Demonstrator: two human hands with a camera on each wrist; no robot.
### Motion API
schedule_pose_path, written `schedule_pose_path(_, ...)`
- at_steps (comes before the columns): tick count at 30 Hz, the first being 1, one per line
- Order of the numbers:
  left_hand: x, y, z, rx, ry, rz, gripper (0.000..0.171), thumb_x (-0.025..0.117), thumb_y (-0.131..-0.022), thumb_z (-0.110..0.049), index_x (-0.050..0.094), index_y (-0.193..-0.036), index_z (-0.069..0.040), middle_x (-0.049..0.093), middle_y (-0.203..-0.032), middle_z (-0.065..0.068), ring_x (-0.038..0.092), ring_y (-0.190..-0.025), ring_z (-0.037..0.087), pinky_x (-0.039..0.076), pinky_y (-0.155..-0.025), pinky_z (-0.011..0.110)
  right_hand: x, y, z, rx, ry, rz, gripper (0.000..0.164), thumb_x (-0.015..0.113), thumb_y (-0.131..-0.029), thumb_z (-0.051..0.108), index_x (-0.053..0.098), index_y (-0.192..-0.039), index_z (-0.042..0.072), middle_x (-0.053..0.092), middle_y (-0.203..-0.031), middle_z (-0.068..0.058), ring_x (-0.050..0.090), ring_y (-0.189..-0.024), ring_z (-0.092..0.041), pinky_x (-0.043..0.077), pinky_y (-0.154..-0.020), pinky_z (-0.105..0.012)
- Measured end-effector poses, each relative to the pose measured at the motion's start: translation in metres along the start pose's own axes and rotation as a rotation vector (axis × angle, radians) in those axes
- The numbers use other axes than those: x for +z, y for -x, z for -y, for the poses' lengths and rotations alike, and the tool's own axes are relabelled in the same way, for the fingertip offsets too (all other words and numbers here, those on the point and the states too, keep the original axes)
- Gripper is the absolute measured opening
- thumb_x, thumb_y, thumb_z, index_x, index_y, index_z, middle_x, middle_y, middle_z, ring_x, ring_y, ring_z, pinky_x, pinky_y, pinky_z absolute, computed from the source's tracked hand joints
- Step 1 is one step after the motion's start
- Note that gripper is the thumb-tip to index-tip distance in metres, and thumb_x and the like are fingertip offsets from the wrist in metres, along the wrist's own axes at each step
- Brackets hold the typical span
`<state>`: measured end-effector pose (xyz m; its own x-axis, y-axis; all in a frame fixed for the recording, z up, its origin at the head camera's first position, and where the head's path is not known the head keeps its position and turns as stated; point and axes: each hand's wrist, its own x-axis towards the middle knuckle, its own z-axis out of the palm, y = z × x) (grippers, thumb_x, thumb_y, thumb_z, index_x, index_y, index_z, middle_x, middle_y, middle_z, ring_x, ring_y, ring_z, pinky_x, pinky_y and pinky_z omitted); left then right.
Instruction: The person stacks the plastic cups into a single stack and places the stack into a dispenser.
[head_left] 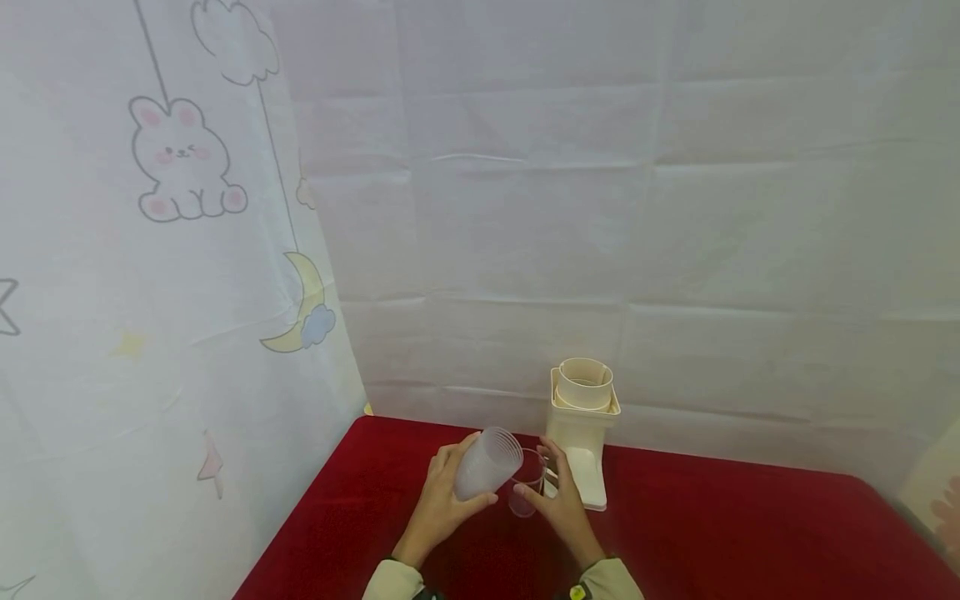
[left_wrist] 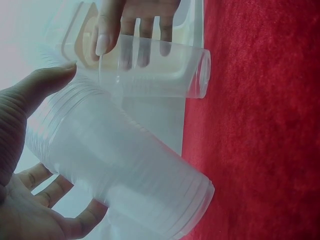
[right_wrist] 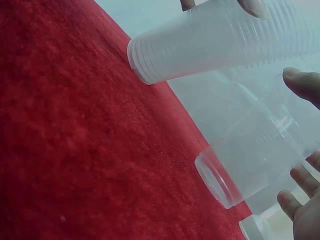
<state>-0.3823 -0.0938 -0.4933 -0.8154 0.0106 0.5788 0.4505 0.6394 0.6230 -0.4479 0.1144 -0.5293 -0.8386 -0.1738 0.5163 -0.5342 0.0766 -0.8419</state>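
My left hand grips a stack of nested clear plastic cups, tilted with the open rims up and to the right. Beside it, my right hand holds a single clear plastic cup between thumb and fingers. In the left wrist view the right thumb lies at the rim of the single cup, and its fingers show through the far wall. The right wrist view has the single cup next to the stack, apart near their bases.
Just behind my right hand stands a cream plastic holder with a round open tube on top. Red cloth covers the table. White fabric hangs behind and at the left, where it bears cartoon drawings.
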Motion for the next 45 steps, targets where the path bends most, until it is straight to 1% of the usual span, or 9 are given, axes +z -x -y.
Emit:
schedule_pose_path(3,0.000,-0.001,-0.001,-0.003,-0.002,0.010,0.085,0.083,-0.077,-0.046,0.043,-0.150,-0.033,0.051,-0.129,0.003,0.045,-0.114,0.023,0.046,-0.081,0.042,0.000,0.000,-0.002,0.004,-0.006,0.009,0.082,0.079,-0.080,-0.001,0.035,-0.150,0.002,0.048,-0.139,-0.027,0.045,-0.127,-0.051,0.038,-0.099,-0.067)
schedule_pose_path(8,0.000,-0.001,-0.001,0.005,-0.008,0.011,0.085,0.083,-0.077,-0.046,0.043,-0.150,-0.031,0.051,-0.128,0.004,0.045,-0.114,0.024,0.046,-0.080,0.041,0.002,0.001,-0.004,0.016,0.006,0.030,0.078,0.080,-0.082,0.004,0.039,-0.149,0.011,0.052,-0.139,-0.021,0.047,-0.129,-0.045,0.040,-0.100,-0.061)
schedule_pose_path(16,0.000,0.001,0.000,-0.006,-0.008,0.009,0.085,0.083,-0.076,-0.047,0.043,-0.150,-0.033,0.051,-0.128,0.003,0.045,-0.113,0.023,0.046,-0.078,0.040,0.002,0.001,-0.004,0.035,0.001,0.028,0.075,0.079,-0.085,0.007,0.040,-0.149,0.013,0.053,-0.138,-0.023,0.049,-0.127,-0.043,0.041,-0.098,-0.060)
schedule_pose_path(23,0.000,-0.001,0.000,-0.003,0.000,0.010,0.085,0.083,-0.077,-0.047,0.043,-0.150,-0.032,0.050,-0.128,0.003,0.045,-0.113,0.023,0.046,-0.079,0.040,0.000,-0.001,-0.002,0.034,-0.005,0.017,0.075,0.078,-0.086,0.009,0.037,-0.149,0.006,0.055,-0.136,-0.022,0.055,-0.120,-0.038,0.050,-0.092,-0.041)
schedule_pose_path(26,0.000,-0.001,-0.001,-0.006,0.004,0.011,0.085,0.083,-0.077,-0.047,0.043,-0.150,-0.032,0.051,-0.128,0.003,0.045,-0.113,0.023,0.047,-0.079,0.040,-0.001,-0.001,-0.002,0.030,-0.022,0.000,0.074,0.078,-0.086,0.008,0.038,-0.148,0.006,0.057,-0.134,-0.023,0.058,-0.117,-0.039,0.052,-0.088,-0.036)
schedule_pose_path(31,-0.001,0.001,-0.001,-0.011,0.006,0.007,0.086,0.085,-0.076,-0.042,0.042,-0.150,-0.034,0.051,-0.128,0.003,0.045,-0.113,0.023,0.047,-0.077,0.039,-0.005,0.000,-0.003,-0.002,-0.064,-0.029,0.072,0.077,-0.085,0.005,0.041,-0.148,0.009,0.058,-0.132,-0.024,0.059,-0.113,-0.041,0.053,-0.087,-0.033)
schedule_pose_path(37,-0.001,0.001,-0.001,-0.025,0.020,0.010,0.086,0.085,-0.076,-0.042,0.042,-0.151,-0.034,0.050,-0.129,0.002,0.044,-0.114,0.022,0.047,-0.079,0.039,-0.013,-0.003,0.001,-0.061,-0.081,-0.034,0.072,0.078,-0.083,0.001,0.043,-0.147,0.006,0.058,-0.130,-0.025,0.060,-0.110,-0.040,0.053,-0.086,-0.026)
schedule_pose_path(42,-0.002,0.001,-0.002,-0.036,0.026,0.014,0.085,0.084,-0.077,-0.044,0.042,-0.150,-0.034,0.050,-0.130,0.001,0.044,-0.115,0.022,0.046,-0.080,0.041,-0.018,-0.005,0.006,-0.107,-0.074,-0.030,0.075,0.079,-0.081,-0.003,0.044,-0.146,0.008,0.058,-0.128,-0.024,0.061,-0.107,-0.038,0.054,-0.084,-0.028)
schedule_pose_path(45,-0.002,0.001,-0.002,-0.041,0.035,0.015,0.085,0.084,-0.077,-0.044,0.043,-0.150,-0.032,0.050,-0.130,0.002,0.044,-0.115,0.022,0.046,-0.081,0.043,-0.019,-0.006,0.009,-0.120,-0.061,-0.034,0.075,0.078,-0.080,-0.006,0.044,-0.146,0.004,0.059,-0.127,-0.025,0.060,-0.106,-0.041,0.055,-0.082,-0.030)
